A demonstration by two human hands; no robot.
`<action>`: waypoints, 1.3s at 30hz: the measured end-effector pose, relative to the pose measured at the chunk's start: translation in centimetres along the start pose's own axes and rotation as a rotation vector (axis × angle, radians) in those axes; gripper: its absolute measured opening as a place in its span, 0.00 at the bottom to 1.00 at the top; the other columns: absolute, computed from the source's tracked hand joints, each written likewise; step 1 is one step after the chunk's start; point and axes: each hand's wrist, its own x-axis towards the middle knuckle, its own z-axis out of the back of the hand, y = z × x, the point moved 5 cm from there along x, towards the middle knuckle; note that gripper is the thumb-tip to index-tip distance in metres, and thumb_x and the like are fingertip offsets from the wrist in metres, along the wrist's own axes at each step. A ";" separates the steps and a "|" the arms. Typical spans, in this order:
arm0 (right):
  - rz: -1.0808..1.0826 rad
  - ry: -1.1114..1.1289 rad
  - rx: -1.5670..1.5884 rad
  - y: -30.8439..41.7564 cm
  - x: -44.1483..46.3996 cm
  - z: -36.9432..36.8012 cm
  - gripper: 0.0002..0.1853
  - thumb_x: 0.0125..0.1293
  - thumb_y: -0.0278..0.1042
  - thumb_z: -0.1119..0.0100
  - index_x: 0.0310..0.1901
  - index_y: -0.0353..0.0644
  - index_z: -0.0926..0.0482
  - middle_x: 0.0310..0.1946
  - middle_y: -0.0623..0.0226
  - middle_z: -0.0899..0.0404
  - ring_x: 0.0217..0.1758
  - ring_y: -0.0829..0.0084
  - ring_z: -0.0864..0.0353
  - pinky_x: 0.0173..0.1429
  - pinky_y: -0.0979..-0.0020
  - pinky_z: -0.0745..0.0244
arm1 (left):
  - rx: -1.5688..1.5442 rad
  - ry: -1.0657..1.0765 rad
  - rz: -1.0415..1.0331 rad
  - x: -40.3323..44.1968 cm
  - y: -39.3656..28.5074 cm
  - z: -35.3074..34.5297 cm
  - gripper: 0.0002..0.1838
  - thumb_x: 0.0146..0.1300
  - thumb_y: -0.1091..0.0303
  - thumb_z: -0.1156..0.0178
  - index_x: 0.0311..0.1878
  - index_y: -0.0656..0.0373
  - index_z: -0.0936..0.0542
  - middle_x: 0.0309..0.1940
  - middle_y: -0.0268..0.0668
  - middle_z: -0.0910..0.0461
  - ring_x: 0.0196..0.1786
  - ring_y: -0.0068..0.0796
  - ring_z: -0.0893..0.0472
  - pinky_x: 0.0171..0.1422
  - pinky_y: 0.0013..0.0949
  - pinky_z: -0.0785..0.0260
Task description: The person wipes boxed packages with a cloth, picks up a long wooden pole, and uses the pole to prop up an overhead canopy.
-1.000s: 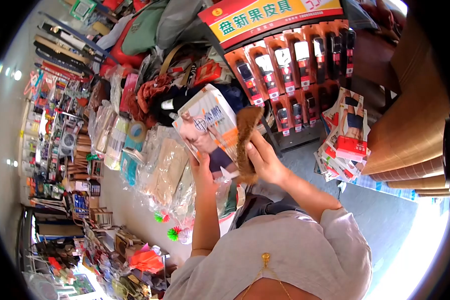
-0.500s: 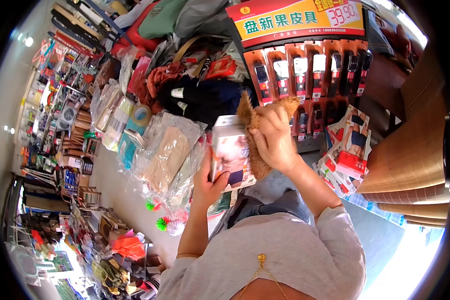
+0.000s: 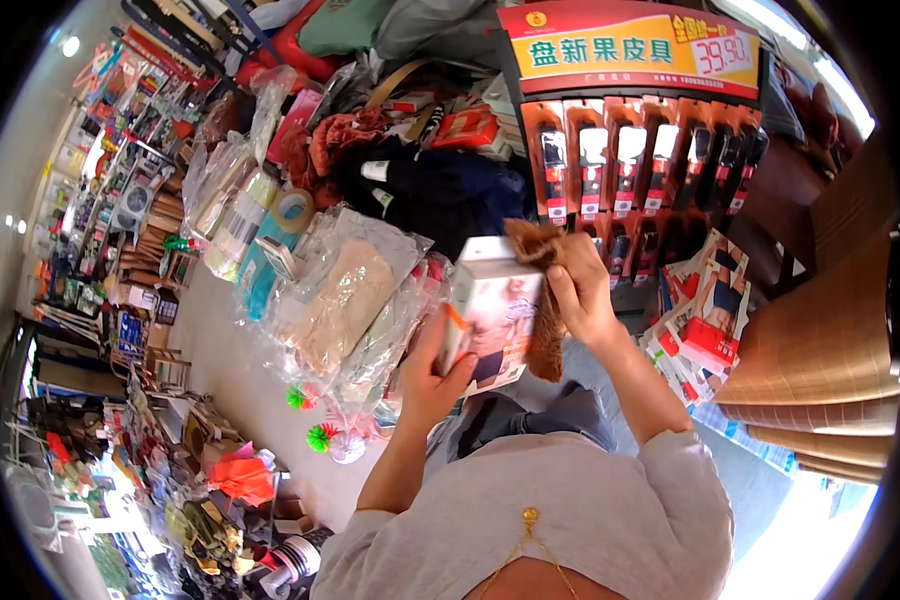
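In front of my body, my left hand (image 3: 433, 372) grips an underwear box (image 3: 500, 325) by its left side, thumb across the lower front. The box is white, printed with a bare torso and dark briefs, and stands tilted. My right hand (image 3: 582, 290) is closed on a brown fuzzy cloth (image 3: 544, 340), which hangs down along the box's right edge. Part of the cloth is bunched over the box's upper right corner. Some of the right fingers are hidden behind the cloth.
A belt display rack (image 3: 630, 150) with a price sign stands ahead to the right. More underwear boxes (image 3: 705, 310) are stacked beside it. Plastic-wrapped clothing (image 3: 345, 300) and a tape roll (image 3: 292, 210) lie at the left. Rolled brown mats (image 3: 820, 330) stand at the right.
The right hand with the cloth has moved from over the box's right front to its right edge, and the cloth is more bunched. The box shows more of its side.
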 end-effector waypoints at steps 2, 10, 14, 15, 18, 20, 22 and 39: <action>-0.061 -0.038 -0.073 -0.6 -1.5 -0.4 0.05 0.57 0.24 0.50 0.32 0.30 0.27 0.36 0.52 0.26 0.41 0.52 0.30 0.47 0.59 0.34 | 0.043 0.125 -0.044 0.3 -0.2 -1.1 0.34 0.52 0.74 0.40 0.63 0.70 0.40 0.53 0.50 0.28 0.55 0.35 0.27 0.57 0.29 0.38; 0.030 0.097 0.057 2.0 0.9 -1.3 0.05 0.55 0.24 0.47 0.32 0.30 0.27 0.37 0.53 0.26 0.42 0.53 0.29 0.48 0.61 0.34 | 0.086 0.240 -0.005 0.5 -0.8 -2.0 0.34 0.54 0.73 0.40 0.65 0.64 0.40 0.49 0.48 0.26 0.48 0.30 0.24 0.52 0.27 0.35; -0.141 0.044 0.024 -3.3 -2.4 -0.3 0.07 0.61 0.27 0.48 0.33 0.31 0.27 0.32 0.55 0.29 0.37 0.60 0.30 0.43 0.66 0.34 | -0.052 0.132 0.090 -0.2 0.0 -0.8 0.35 0.53 0.77 0.41 0.65 0.67 0.42 0.58 0.45 0.31 0.56 0.24 0.31 0.57 0.26 0.39; -0.319 0.063 0.114 -4.8 -3.5 -0.4 0.10 0.66 0.31 0.53 0.33 0.33 0.27 0.31 0.60 0.29 0.34 0.68 0.31 0.41 0.69 0.35 | -0.021 0.169 0.078 0.0 0.6 -0.7 0.35 0.53 0.77 0.41 0.65 0.67 0.42 0.59 0.45 0.32 0.57 0.25 0.31 0.58 0.26 0.39; -0.703 -0.140 0.689 -7.9 -4.3 0.9 0.13 0.69 0.36 0.57 0.36 0.35 0.26 0.34 0.65 0.26 0.36 0.74 0.29 0.42 0.70 0.33 | -0.021 0.212 0.110 0.4 1.4 0.0 0.35 0.52 0.77 0.40 0.65 0.67 0.41 0.59 0.45 0.32 0.57 0.25 0.31 0.58 0.27 0.40; -0.688 -0.363 0.986 -3.8 -0.2 2.2 0.17 0.69 0.44 0.56 0.44 0.37 0.26 0.45 0.60 0.24 0.46 0.70 0.24 0.52 0.68 0.29 | -0.003 0.341 0.184 0.3 1.8 -0.2 0.36 0.51 0.76 0.40 0.65 0.65 0.41 0.57 0.45 0.30 0.56 0.25 0.30 0.58 0.26 0.39; -0.496 -0.015 1.079 -4.3 0.0 1.9 0.18 0.68 0.43 0.55 0.49 0.37 0.27 0.52 0.57 0.28 0.56 0.62 0.29 0.60 0.63 0.36 | -0.003 0.346 0.161 0.6 1.7 -0.2 0.36 0.51 0.76 0.39 0.65 0.63 0.40 0.54 0.45 0.28 0.53 0.24 0.28 0.57 0.26 0.39; -0.835 -0.109 0.813 -9.3 -0.3 -5.1 0.13 0.68 0.33 0.56 0.44 0.32 0.27 0.35 0.67 0.24 0.35 0.77 0.26 0.41 0.75 0.31 | 0.333 0.469 0.003 0.4 1.8 -0.6 0.35 0.49 0.79 0.39 0.64 0.64 0.38 0.51 0.42 0.25 0.49 0.24 0.25 0.53 0.26 0.35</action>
